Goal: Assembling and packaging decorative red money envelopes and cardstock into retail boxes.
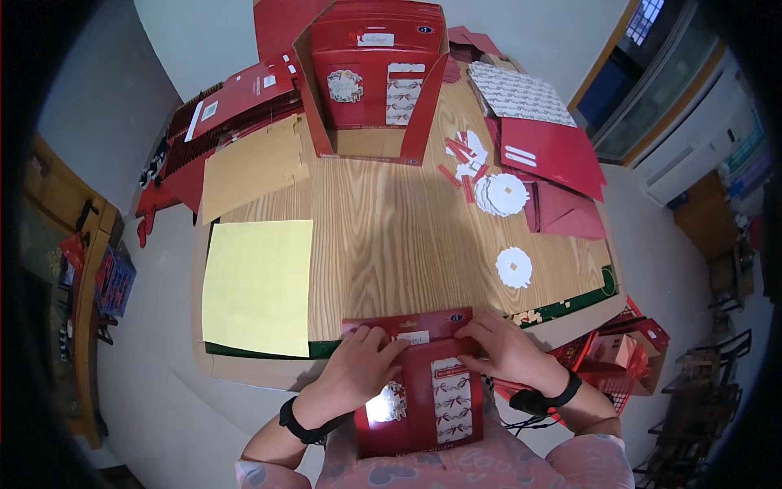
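Observation:
A red cardboard package of money wallets (pixel 420 391) lies against my body at the table's near edge, with a wreath print on its left and a bow-patterned panel on its right. My left hand (pixel 360 367) holds its upper left part, fingers bent over the header flap. My right hand (pixel 504 348) grips the upper right corner, thumb on the front face. Beyond, a single white scalloped paper disc (pixel 514 268) lies on the wooden table, and a sheet of yellow stickers or paper (pixel 259 287) lies at the left.
A red display box (pixel 427 116) holding similar packages stands at the back. Red packages (pixel 250 91) and a tan card (pixel 253 165) lie left. Stacked discs (pixel 506 194), red-and-white strips (pixel 464 156), patterned sheets (pixel 519 91) and red envelopes (pixel 568 211) lie right. A red basket (pixel 620 391) stands below right.

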{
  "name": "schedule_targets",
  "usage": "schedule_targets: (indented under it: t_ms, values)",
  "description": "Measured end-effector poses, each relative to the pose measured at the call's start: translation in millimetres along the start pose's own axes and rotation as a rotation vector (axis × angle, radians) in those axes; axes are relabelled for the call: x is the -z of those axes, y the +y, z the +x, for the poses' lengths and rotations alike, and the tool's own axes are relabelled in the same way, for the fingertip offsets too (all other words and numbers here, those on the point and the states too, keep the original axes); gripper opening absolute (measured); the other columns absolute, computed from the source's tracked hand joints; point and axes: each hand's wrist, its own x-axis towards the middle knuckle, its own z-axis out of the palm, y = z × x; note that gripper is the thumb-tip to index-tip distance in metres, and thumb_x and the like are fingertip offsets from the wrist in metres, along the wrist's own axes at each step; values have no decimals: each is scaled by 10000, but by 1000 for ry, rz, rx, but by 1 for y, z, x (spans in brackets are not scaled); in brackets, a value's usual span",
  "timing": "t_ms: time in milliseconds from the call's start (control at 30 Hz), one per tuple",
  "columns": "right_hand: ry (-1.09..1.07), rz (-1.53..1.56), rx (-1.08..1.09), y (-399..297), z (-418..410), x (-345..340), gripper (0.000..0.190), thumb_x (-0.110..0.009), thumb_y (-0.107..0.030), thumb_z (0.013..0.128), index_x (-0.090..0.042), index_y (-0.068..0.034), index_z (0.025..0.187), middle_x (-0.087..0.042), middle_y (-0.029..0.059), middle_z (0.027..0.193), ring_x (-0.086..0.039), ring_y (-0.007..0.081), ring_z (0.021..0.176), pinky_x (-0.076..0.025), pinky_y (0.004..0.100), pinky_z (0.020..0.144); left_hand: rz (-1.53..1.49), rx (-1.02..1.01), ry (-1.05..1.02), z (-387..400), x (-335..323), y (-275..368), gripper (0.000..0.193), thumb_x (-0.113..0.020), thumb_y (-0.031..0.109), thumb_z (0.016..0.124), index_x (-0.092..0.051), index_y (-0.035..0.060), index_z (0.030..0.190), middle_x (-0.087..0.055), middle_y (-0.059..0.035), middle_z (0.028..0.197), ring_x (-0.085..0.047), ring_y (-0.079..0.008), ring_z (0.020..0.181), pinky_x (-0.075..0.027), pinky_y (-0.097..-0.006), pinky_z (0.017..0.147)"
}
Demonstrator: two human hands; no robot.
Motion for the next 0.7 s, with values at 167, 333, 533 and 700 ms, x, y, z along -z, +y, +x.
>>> schedule_targets:
  t_ms: [167,333,533,700]
  values:
    - [13,-4,46,-1,-1,-2,281,-707,-163,707,-586,-31,922,-562,115,907,-552,297,842,-464,370,731,-43,2,-35,-2,0,-3,371,-642,212,786,-560,84,1125,-506,-102,919,-497,-279,875,-421,-367,780]
    - [-68,85,43,3,1,0,265,-707,-148,706,-591,-44,921,-562,109,904,-555,299,855,-461,373,746,-46,7,-84,-3,4,-1,365,-644,207,783,-562,86,1118,-500,-102,917,-491,-278,883,-418,-369,786]
    - [-15,67,27,3,3,-2,278,-709,-150,709,-596,-48,942,-558,123,938,-542,302,904,-451,367,786,-35,-22,33,-5,8,-4,383,-686,204,737,-581,60,1077,-511,-113,983,-483,-296,935,-412,-376,822]
    - [-8,97,-45,10,-4,-2,287,-711,-147,713,-601,-48,958,-547,119,931,-531,304,913,-438,373,807,-111,262,204,-20,21,-12,393,-747,184,668,-586,27,990,-522,-127,951,-496,-320,904,-432,-375,791]
